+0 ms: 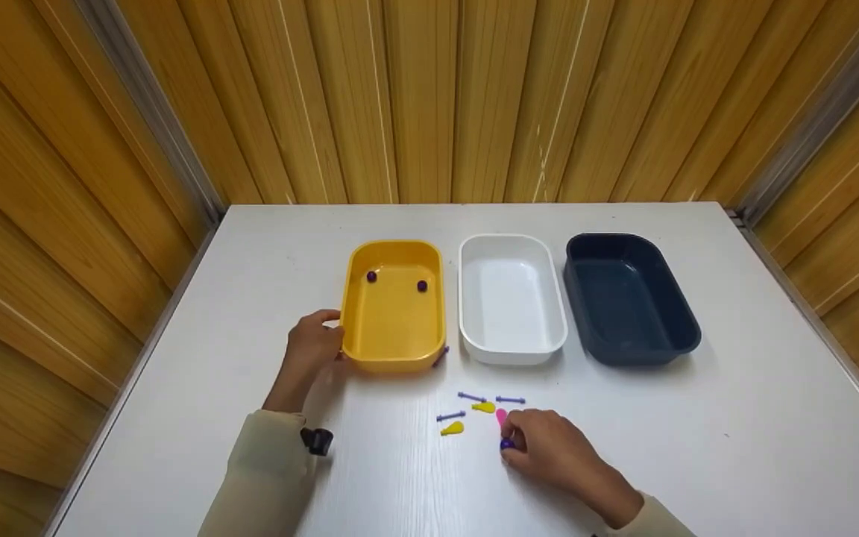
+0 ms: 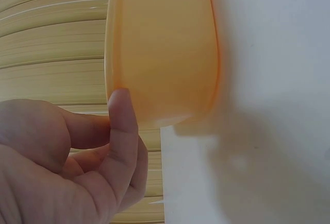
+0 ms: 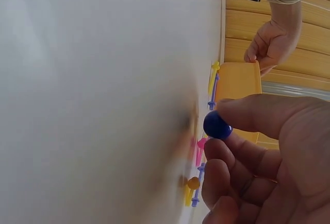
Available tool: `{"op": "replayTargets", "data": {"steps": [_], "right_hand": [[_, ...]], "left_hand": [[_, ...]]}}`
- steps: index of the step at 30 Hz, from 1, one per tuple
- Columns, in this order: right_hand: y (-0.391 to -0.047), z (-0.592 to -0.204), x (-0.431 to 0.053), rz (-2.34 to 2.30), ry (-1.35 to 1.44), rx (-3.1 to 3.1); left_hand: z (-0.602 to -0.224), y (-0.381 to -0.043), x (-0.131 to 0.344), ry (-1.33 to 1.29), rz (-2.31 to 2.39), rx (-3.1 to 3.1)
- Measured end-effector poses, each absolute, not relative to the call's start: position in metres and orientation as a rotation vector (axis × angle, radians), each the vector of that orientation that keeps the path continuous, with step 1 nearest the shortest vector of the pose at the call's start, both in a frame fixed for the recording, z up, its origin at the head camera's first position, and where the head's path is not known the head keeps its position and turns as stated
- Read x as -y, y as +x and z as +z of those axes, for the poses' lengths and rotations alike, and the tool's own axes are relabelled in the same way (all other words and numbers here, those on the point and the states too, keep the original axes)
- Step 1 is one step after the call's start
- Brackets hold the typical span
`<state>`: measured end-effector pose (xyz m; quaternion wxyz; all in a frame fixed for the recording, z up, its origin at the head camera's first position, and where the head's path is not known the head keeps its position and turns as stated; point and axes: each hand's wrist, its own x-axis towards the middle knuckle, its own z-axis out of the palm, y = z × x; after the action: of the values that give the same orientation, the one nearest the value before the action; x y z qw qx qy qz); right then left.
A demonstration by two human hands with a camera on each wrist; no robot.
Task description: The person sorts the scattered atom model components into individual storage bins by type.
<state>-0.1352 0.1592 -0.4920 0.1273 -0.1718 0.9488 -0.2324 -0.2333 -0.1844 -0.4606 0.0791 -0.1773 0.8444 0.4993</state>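
Note:
My left hand grips the near left side of a yellow tray, with the rim between thumb and fingers in the left wrist view. Two dark purple beads, one at the left and one at the right, lie inside it. Just above the table, my right hand pinches a round bead, purple-blue and shiny, between thumb and fingers. Beside those fingertips lies a pink piece, partly hidden by the hand in the head view.
Small purple rods and yellow drop-shaped pieces lie left of and beyond my right hand. Another rod touches or nearly touches the yellow tray's right corner. A white tray and a dark blue tray stand rightward in a row.

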Motion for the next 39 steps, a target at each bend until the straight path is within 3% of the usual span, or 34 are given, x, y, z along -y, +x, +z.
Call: {"op": "replayTargets", "data": {"steps": [39], "right_hand": [[-0.183, -0.464, -0.107, -0.855, -0.642, -2.956]], "left_hand": [[-0.459, -0.233, 0.185, -0.556, 1.463, -2.52]]}}
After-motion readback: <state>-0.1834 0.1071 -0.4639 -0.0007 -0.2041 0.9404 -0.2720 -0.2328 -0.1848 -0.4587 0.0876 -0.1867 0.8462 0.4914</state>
